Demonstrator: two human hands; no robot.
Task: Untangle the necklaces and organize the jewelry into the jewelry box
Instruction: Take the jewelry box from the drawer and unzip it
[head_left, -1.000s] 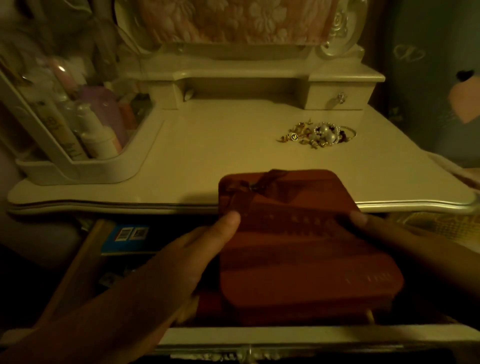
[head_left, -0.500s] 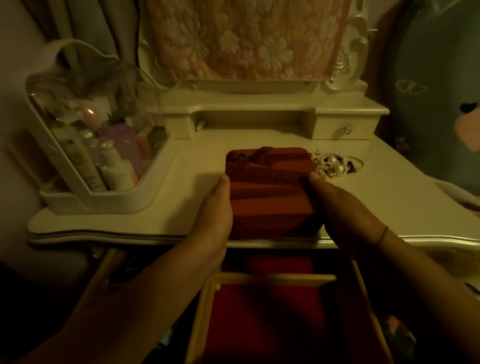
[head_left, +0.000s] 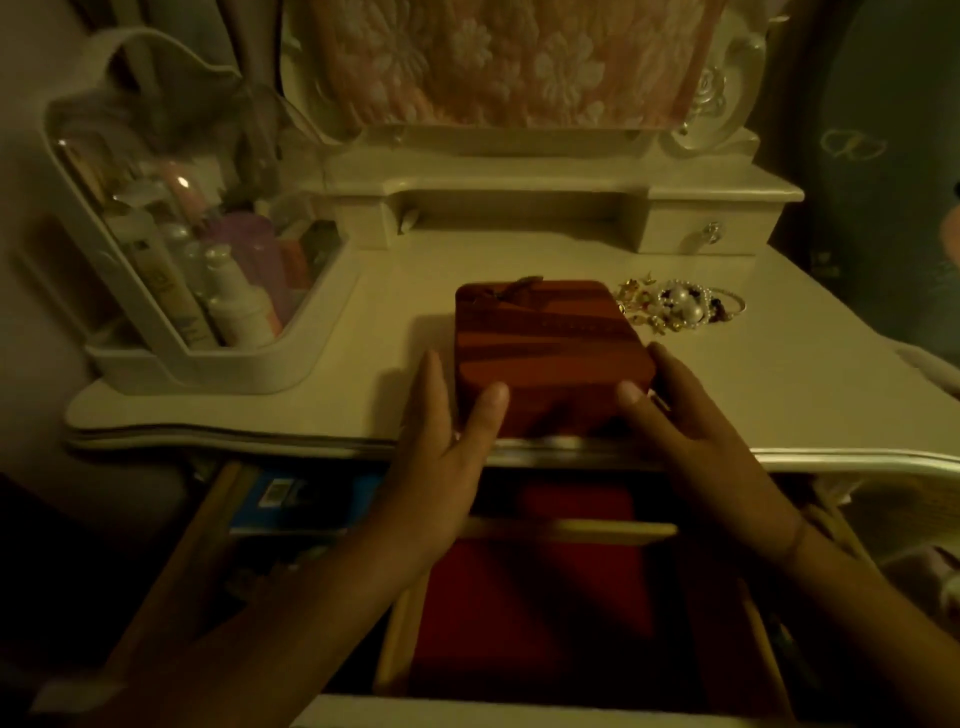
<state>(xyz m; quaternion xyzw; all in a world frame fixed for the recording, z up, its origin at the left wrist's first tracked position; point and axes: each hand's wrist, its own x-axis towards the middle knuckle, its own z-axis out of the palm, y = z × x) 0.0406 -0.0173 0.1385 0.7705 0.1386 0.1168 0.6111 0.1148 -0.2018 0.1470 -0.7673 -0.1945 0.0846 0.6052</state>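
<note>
On the cream counter (head_left: 779, 389), mid-frame, stands the closed red jewelry box (head_left: 545, 343). The left hand (head_left: 441, 452) and right hand (head_left: 696, 431) touch its near corners, fingers almost straight, gripping nothing. The tangled necklaces (head_left: 675, 309) lie just right of it. The next move, I judge, is opening the lid.

Jewelry pile (head_left: 675, 310) too small and blurred (separate pieces indistinguishable).

One jewelry box (head_left: 550, 343), one jewelry heap (head_left: 675, 309), two hands — left hand (head_left: 441, 467), right hand (head_left: 696, 441) — one organizer (head_left: 208, 369) (several bottles (head_left: 239, 306) inside).
</note>
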